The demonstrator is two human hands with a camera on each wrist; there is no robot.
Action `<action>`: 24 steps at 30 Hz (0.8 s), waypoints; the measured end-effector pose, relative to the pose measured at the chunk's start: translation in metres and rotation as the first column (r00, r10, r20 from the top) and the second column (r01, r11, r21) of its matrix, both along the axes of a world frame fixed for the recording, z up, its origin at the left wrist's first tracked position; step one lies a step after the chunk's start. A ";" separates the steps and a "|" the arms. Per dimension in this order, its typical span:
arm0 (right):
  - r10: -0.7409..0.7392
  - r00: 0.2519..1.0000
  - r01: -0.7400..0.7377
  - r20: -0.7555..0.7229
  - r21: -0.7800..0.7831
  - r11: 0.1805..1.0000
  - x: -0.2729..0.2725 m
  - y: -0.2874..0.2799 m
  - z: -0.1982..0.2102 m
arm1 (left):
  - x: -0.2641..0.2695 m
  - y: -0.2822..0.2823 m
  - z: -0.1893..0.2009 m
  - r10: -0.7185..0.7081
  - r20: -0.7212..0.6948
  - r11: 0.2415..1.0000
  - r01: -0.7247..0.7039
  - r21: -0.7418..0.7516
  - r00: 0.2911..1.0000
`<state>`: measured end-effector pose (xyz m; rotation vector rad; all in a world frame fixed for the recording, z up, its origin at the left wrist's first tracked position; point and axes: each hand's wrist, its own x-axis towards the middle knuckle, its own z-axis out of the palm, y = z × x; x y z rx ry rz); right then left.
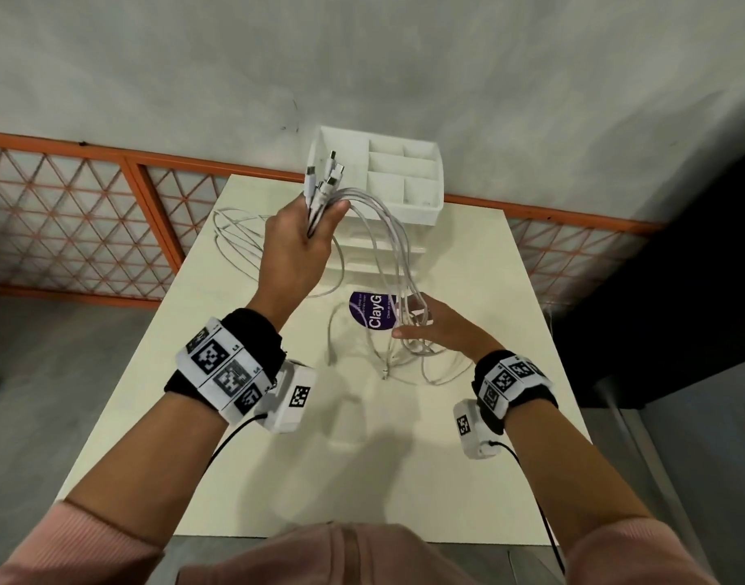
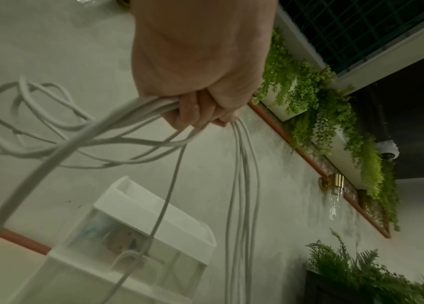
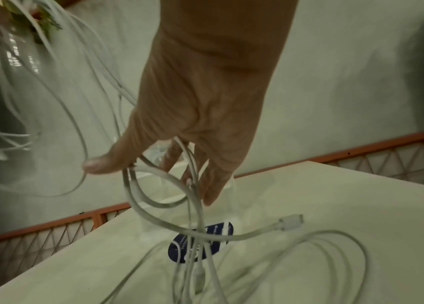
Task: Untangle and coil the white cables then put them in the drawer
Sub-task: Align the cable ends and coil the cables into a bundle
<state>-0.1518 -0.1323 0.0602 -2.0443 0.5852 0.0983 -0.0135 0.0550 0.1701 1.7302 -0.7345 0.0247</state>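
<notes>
Above white table (image 1: 252, 458): left hand (image 1: 296, 242) grips cables (image 1: 387, 230); right hand (image 1: 442, 331) spread.

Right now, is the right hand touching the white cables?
Touching. The right wrist view shows the white cables threaded between the straight fingers of the right hand, lying against them.

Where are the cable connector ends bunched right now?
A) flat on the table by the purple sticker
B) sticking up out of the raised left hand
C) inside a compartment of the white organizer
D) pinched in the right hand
B: the connector ends stick up from the left hand, which grips the white cables; the right hand only has its fingers threaded through the hanging strands lower down.
</notes>
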 end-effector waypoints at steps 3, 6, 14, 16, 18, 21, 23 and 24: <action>-0.024 0.999 0.024 -0.040 -0.005 1.000 -0.005 -0.005 -0.008 | 0.002 -0.002 -0.003 0.046 -0.006 0.999 -0.047 -0.028 0.999; -0.011 0.990 0.002 -0.139 -0.068 0.998 -0.015 -0.009 -0.014 | 0.011 -0.003 -0.001 0.086 0.020 0.992 -0.084 -0.095 0.996; -0.278 0.940 0.250 -0.197 -0.153 0.956 -0.045 -0.023 -0.048 | 0.016 -0.002 0.017 0.171 -0.029 0.970 -0.173 -0.168 0.985; -0.328 0.917 0.304 -0.226 -0.135 0.943 -0.049 -0.024 -0.052 | 0.017 -0.003 0.018 0.172 -0.035 0.973 -0.175 -0.149 0.984; -0.388 0.896 0.373 -0.216 -0.110 0.921 -0.052 -0.026 -0.056 | 0.018 -0.005 0.016 0.167 -0.020 0.976 -0.168 -0.135 0.986; -0.427 0.872 0.414 -0.241 -0.103 0.904 -0.053 -0.028 -0.060 | 0.017 -0.008 0.012 0.177 -0.014 0.974 -0.178 -0.143 0.984; -0.398 0.868 0.373 -0.296 -0.140 0.917 -0.051 -0.029 -0.060 | 0.016 -0.009 0.015 0.181 -0.018 0.971 -0.182 -0.153 0.983; -0.381 0.866 0.350 -0.323 -0.150 0.924 -0.049 -0.028 -0.060 | 0.017 -0.010 0.017 0.182 -0.018 0.970 -0.183 -0.159 0.983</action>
